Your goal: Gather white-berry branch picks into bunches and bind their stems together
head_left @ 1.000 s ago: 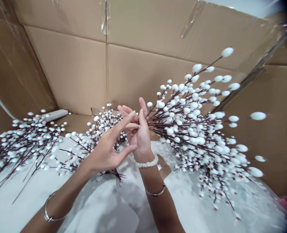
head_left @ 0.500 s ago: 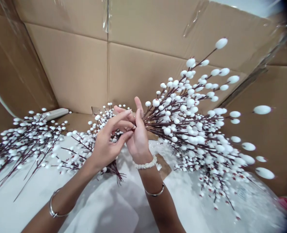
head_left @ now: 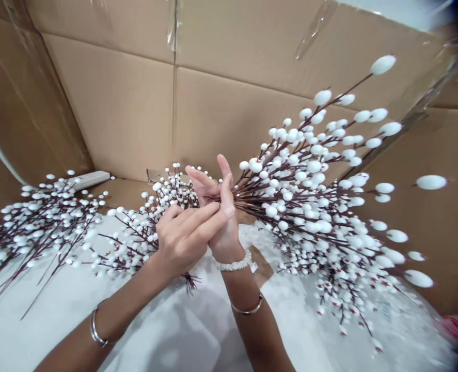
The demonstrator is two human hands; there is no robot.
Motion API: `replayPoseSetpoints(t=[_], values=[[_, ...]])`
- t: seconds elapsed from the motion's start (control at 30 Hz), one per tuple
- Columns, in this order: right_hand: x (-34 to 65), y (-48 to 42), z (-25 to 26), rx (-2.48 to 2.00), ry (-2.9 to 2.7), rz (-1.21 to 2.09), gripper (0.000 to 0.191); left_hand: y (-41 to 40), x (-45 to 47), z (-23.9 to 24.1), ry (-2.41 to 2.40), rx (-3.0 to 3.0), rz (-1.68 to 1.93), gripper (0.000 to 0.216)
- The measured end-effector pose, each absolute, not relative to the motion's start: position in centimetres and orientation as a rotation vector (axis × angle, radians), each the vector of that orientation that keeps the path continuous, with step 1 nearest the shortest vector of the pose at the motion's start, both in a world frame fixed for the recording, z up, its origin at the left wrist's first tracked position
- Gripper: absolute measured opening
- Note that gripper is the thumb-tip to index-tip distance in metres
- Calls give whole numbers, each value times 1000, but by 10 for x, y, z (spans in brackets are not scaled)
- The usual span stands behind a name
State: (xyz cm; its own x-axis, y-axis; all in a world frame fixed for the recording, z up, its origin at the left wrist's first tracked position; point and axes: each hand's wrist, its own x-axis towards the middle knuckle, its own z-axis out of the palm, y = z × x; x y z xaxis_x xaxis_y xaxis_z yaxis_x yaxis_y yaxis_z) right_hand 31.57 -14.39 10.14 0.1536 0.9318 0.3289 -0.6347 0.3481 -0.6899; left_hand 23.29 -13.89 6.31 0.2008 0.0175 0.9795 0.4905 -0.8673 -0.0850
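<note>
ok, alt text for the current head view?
A person's right hand holds a bunch of white-berried branches by the stems, heads fanning rightward, while the left hand's fingers touch the right hand near its thumb. More branches lie on a white surface before cardboard walls.

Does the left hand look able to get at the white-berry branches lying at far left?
Probably yes: nothing covers those branches, though the left hand appears to touch the right hand, which holds a bundle, and the middle bunch lies partly between.

No readable text or labels.
</note>
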Motion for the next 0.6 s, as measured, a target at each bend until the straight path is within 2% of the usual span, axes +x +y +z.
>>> replayPoseSetpoints(t=[0.17, 0.6], values=[[329, -144, 108, -504, -817, 1151, 48, -158, 238, 69, -519, -2281, -1534, 43], [345, -144, 119, -579, -813, 1195, 51, -169, 247, 62, -585, -2395, -1348, 46]])
